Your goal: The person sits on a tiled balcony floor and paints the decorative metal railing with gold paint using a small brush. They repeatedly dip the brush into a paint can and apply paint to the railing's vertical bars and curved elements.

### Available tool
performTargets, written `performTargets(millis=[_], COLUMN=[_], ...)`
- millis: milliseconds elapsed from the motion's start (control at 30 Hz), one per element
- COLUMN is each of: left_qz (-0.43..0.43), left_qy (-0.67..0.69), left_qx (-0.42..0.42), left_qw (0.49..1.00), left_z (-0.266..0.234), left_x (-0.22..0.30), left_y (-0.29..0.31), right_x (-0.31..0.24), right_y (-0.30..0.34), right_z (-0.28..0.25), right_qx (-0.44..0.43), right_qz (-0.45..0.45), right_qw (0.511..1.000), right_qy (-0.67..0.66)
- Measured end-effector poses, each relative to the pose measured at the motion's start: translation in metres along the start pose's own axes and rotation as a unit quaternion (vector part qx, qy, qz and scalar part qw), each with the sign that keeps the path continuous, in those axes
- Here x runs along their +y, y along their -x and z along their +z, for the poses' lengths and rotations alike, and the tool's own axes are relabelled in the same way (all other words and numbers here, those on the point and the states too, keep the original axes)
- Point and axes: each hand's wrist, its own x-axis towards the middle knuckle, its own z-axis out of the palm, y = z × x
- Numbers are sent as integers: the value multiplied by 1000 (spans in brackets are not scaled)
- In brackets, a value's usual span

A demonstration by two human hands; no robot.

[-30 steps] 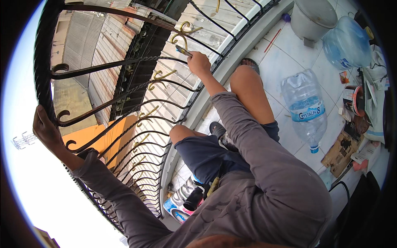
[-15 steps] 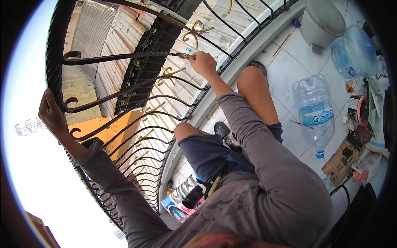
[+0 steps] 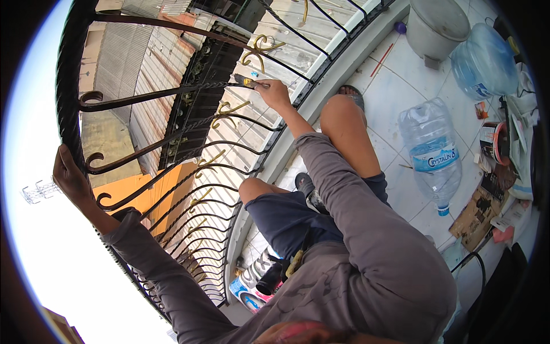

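Note:
My right hand (image 3: 276,96) pinches a paintbrush (image 3: 247,81) with dark bristles and a yellowish band. Its bristles lie against the twisted stretch of a black iron baluster (image 3: 166,92), near where that bar bends. At the left, my left hand (image 3: 73,176) is closed on the thick twisted handrail (image 3: 67,86) of the railing; some of its fingers are hidden behind it. Gold-coloured scroll ornaments (image 3: 260,50) sit on other balusters, and black curls stand near the handrail.
On the white tiles at my right lie a large clear plastic bottle (image 3: 432,155), a blue water jug (image 3: 484,60), a grey bucket (image 3: 440,26), a paint can (image 3: 490,142) and cardboard (image 3: 475,221). A black hose (image 3: 480,262) curves nearby. Metal roofs (image 3: 152,74) show beyond the railing.
My right hand has turned the paintbrush, so its bristles and band now show more fully along the baluster. The view has shifted slightly; my left hand keeps to the handrail.

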Motion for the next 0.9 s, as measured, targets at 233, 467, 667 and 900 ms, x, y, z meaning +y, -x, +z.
performTargets(millis=[233,467,667,900], left_qz=[-11,25,6,-41], left_qy=[-9,-23,-59,-50], left_qx=[5,23,18,7], left_qw=[1000,999,998,998], left_z=[-10,-17,-23,-29], left_x=[-18,-13,-7,-1], left_y=[0,2,6,7], right_x=[-18,-34,-29,-33], right_y=[6,7,-1,-6], right_z=[-7,-14,-6,6], right_qx=[24,10,-34,68], right_qz=[-8,58,63,16], right_qw=[996,994,990,997], right_qy=[86,94,120,43])
